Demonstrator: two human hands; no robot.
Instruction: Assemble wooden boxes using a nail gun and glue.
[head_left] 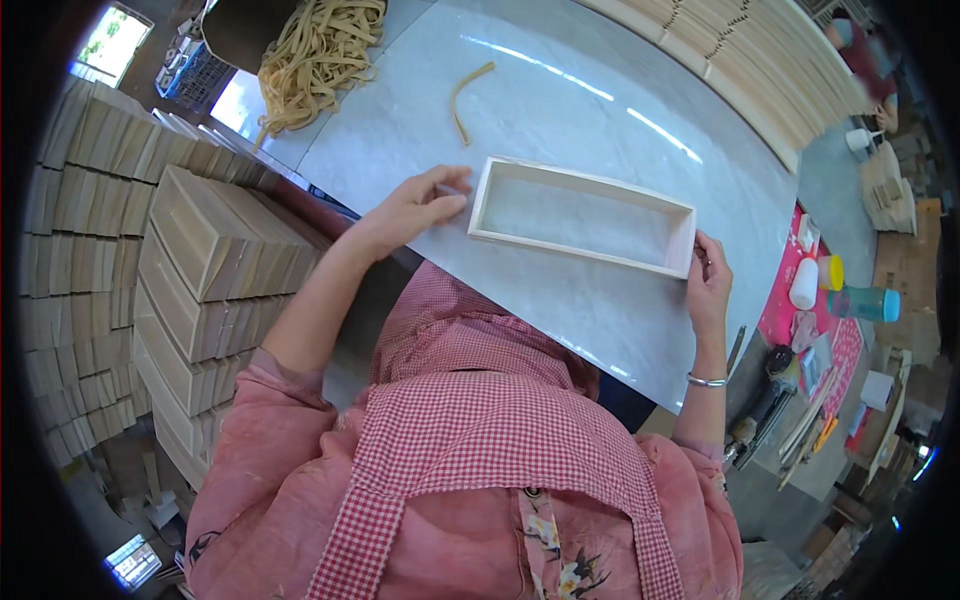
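A long, narrow wooden frame [580,178] of pale wood rests on the grey-white tabletop [560,310], which shows through its open middle. At the frame's left end, my left hand [415,208] hovers just short of the wood, thumb and fingers apart with nothing between them. My right hand [709,285], below a silver bracelet, has its bent fingers against the frame's right end; part of that grip is hidden. Beyond the frame lies a single curved tan strip [460,100]. A tangled heap of similar tan strips [318,70] sits at the table's far left.
Stacked wooden boxes [215,250] rise close on my left. Rows of thin wooden pieces [730,50] line the table's far edge. At right, a white bottle [804,284], a yellow-lidded jar [830,272] and a teal bottle [862,303] stand near tools. Another person [862,55] is at far right.
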